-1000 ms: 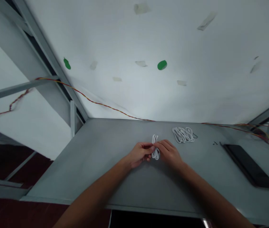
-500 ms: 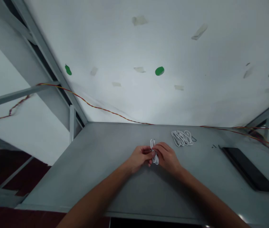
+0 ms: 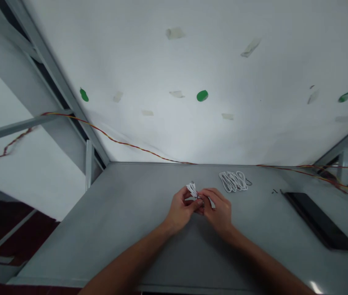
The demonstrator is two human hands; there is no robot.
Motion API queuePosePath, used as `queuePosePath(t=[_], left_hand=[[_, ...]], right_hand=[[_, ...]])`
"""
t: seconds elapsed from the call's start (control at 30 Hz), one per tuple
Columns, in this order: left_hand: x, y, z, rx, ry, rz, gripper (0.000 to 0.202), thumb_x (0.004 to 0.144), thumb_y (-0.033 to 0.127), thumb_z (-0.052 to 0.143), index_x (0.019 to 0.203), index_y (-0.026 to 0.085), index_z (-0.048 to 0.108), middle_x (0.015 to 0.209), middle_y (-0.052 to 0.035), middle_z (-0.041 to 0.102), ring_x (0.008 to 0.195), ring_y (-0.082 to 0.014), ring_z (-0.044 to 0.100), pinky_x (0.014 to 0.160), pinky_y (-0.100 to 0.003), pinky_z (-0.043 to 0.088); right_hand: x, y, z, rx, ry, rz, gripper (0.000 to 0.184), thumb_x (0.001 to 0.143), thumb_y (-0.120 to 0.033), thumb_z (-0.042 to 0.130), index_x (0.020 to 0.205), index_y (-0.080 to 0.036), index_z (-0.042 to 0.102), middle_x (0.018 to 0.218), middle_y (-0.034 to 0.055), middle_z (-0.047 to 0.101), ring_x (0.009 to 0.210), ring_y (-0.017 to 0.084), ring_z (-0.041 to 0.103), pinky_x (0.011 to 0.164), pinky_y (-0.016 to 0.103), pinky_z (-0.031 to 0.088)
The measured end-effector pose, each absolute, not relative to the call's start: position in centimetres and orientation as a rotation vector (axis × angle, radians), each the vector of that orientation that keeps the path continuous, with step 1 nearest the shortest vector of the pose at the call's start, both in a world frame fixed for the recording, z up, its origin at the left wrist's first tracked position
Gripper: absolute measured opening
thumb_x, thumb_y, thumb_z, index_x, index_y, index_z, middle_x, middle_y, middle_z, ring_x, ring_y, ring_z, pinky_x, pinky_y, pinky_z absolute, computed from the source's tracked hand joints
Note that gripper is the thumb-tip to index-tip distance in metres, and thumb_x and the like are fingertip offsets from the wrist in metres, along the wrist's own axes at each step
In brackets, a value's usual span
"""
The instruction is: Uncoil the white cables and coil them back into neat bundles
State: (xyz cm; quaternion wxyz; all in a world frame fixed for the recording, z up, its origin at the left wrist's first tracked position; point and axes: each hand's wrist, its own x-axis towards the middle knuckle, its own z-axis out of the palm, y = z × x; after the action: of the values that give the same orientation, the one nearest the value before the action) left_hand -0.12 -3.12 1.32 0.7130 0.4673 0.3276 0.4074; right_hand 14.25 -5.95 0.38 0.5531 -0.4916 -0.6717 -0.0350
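Observation:
My left hand (image 3: pixel 182 208) and my right hand (image 3: pixel 218 209) meet over the middle of a grey table (image 3: pixel 124 229). Both pinch a small coiled white cable (image 3: pixel 192 190), which sticks out above my fingers and tilts to the left. A bit of dark tie shows between my fingertips. A second coiled white cable (image 3: pixel 233 181) lies flat on the table behind and to the right of my right hand.
A flat black tray (image 3: pixel 318 221) lies at the table's right. Small dark ties (image 3: pixel 274 191) lie between it and the second coil. A red-and-yellow twisted wire (image 3: pixel 124 143) runs along the white back wall. Metal frame bars (image 3: pixel 53 78) stand at the left.
The cable bundle has turned from upright to slanting left between my fingers. My hands have shifted slightly nearer to me and the view has tipped a little.

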Motion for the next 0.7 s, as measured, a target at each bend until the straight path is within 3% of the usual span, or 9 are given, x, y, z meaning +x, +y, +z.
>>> queuePosePath(t=[0.13, 0.3, 0.7], left_hand=[[0.12, -3.56, 1.58, 1.05, 0.768, 0.962, 0.056, 0.068, 0.052, 0.094, 0.096, 0.017, 0.061, 0.102, -0.0071, 0.073, 0.065, -0.0155, 0.07, 0.065, -0.032, 0.06], [-0.11, -4.04, 1.72, 1.194, 0.872, 1.075, 0.042, 0.076, 0.048, 0.088, 0.095, 0.019, 0.063, 0.083, -0.0021, 0.071, 0.067, -0.0157, 0.069, 0.068, -0.028, 0.056], [-0.41, -3.35, 1.42, 1.265, 0.948, 1.061, 0.028, 0.083, 0.043, 0.078, 0.09, 0.017, 0.069, 0.071, -0.003, 0.069, 0.063, -0.0166, 0.064, 0.065, -0.029, 0.052]], right_hand=[[13.84, -6.16, 0.84, -1.18, -1.527, -0.034, 0.022, 0.097, -0.011, 0.058, 0.091, -0.023, 0.076, 0.085, 0.0045, 0.076, 0.074, 0.016, 0.073, 0.067, 0.026, 0.06], [13.9, -6.3, 1.13, -1.168, -1.526, -0.006, 0.023, 0.098, -0.013, 0.059, 0.092, -0.024, 0.077, 0.085, 0.0046, 0.077, 0.074, 0.017, 0.074, 0.067, 0.028, 0.061], [14.23, -5.79, 0.34, -1.169, -1.61, 0.044, 0.023, 0.1, -0.016, 0.059, 0.098, -0.025, 0.081, 0.09, 0.006, 0.079, 0.078, 0.018, 0.076, 0.071, 0.029, 0.064]])
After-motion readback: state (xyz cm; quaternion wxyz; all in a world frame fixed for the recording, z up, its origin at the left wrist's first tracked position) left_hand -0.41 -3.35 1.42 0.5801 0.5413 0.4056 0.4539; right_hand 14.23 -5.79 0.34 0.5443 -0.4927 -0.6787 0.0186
